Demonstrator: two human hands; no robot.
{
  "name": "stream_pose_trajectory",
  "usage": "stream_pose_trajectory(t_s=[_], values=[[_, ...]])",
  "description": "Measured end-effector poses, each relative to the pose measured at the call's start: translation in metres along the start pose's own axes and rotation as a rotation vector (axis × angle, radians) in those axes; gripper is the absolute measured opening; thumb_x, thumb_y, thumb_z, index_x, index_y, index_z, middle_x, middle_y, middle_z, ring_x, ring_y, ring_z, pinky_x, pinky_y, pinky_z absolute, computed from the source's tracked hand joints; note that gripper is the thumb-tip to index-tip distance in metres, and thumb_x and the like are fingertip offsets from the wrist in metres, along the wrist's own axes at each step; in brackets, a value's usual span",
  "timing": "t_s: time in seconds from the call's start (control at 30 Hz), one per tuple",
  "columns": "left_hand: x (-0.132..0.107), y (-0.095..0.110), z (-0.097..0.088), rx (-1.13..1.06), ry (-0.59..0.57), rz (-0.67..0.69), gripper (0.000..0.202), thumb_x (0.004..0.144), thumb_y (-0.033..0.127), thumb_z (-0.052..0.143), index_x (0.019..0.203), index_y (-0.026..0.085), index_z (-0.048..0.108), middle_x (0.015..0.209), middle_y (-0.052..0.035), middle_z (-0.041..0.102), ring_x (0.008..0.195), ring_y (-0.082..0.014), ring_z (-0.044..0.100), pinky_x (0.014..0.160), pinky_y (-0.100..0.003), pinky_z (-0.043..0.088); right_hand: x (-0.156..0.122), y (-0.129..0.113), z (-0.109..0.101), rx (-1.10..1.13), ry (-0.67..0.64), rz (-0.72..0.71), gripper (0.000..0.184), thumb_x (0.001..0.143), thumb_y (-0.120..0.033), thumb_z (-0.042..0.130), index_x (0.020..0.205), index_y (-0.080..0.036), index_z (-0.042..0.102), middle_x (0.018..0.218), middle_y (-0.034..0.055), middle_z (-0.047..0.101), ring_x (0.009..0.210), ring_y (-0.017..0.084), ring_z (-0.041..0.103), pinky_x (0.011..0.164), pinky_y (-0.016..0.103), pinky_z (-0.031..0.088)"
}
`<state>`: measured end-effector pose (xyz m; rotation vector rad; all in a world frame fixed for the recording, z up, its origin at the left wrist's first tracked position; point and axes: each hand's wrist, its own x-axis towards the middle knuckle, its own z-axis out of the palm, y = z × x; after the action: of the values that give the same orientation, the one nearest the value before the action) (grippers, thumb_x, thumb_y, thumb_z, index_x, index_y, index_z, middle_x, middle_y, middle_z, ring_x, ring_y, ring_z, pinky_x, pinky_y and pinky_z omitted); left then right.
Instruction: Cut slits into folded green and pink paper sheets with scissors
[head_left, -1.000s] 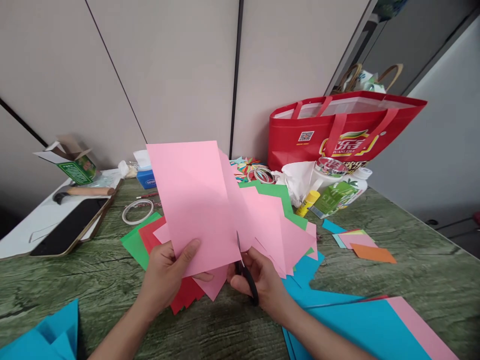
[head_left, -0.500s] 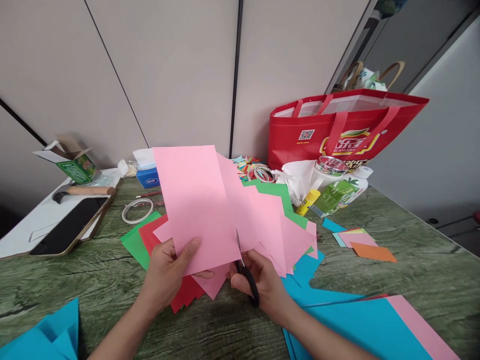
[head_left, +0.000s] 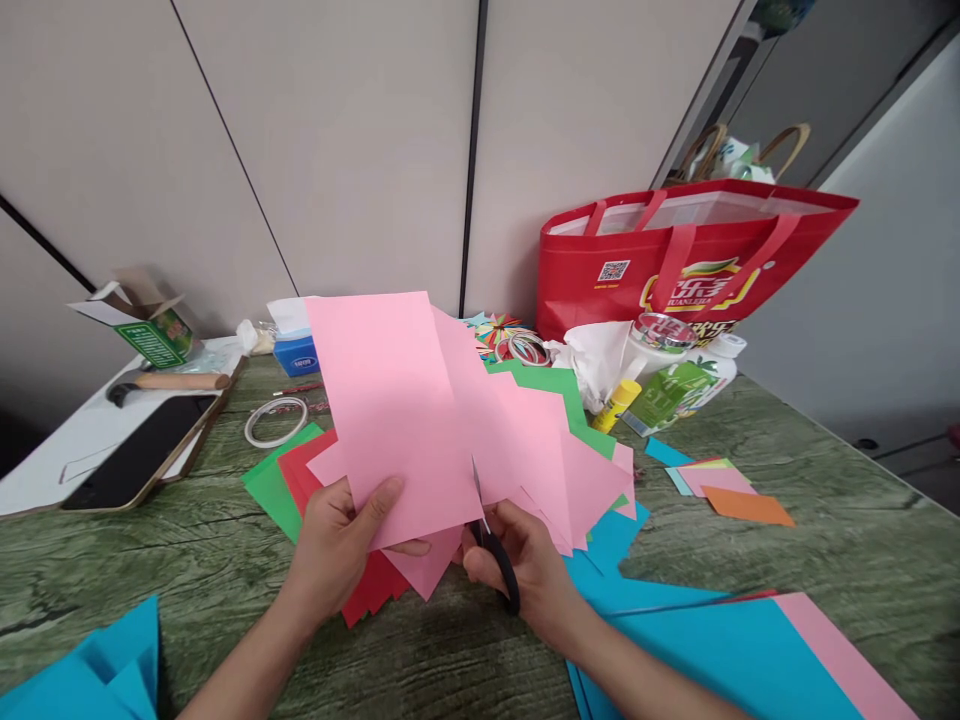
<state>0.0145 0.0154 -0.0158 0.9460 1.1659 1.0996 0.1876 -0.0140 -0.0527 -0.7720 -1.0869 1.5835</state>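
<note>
My left hand (head_left: pixel 341 540) grips a pink sheet of paper (head_left: pixel 386 400) by its lower left part, thumb on top and fingertips showing beneath. The sheet is held up above the pile. My right hand (head_left: pixel 525 560) is wrapped round the black handles of a pair of scissors (head_left: pixel 495 560). The scissors point upward, with the visible blade lying at the sheet's lower right edge. Below and behind the sheet lies a fanned pile of pink paper (head_left: pixel 536 430), with green paper (head_left: pixel 274 485) and red paper (head_left: pixel 375 590) sticking out.
Blue sheets (head_left: pixel 720 650) lie at the lower right, more blue paper (head_left: pixel 97 670) at the lower left. Behind stand a red bag (head_left: pixel 600 260), a yellow glue stick (head_left: pixel 616 405) and a tissue box (head_left: pixel 296 352). A tape roll (head_left: pixel 276 443), hammer (head_left: pixel 180 381) and phone (head_left: pixel 142 450) lie left.
Almost nothing differs. Both hands, the pink sheet and the scissors stay in nearly the same place, with only a very slight shift.
</note>
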Motion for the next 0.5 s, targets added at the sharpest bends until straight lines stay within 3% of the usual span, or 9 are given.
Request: stream_pose_trajectory(t_s=[0.23, 0.5], values=[[0.0003, 0.0009, 0.0012, 0.006, 0.004, 0.003, 0.018, 0.067, 0.033, 0.066, 0.073, 0.015, 0.065, 0.077, -0.0040, 0.071, 0.060, -0.0208, 0.066, 0.047, -0.030, 0.055, 0.0000, -0.0044, 0.0026, 0.013, -0.004, 0.007, 0.025, 0.069, -0.033, 0.067, 0.082, -0.016, 0.054, 0.067, -0.0023, 0.051, 0.058, 0.010, 0.043, 0.054, 0.023, 0.033], [0.0008, 0.0001, 0.0010, 0.004, 0.001, -0.002, 0.019, 0.068, 0.032, 0.065, 0.074, 0.015, 0.064, 0.080, -0.0038, 0.071, 0.062, -0.0210, 0.066, 0.048, -0.032, 0.056, 0.0005, -0.0031, 0.0021, -0.027, 0.031, 0.023, 0.029, 0.065, -0.038, 0.068, 0.072, -0.018, 0.049, 0.057, -0.0058, 0.046, 0.048, 0.007, 0.038, 0.051, 0.024, 0.036]])
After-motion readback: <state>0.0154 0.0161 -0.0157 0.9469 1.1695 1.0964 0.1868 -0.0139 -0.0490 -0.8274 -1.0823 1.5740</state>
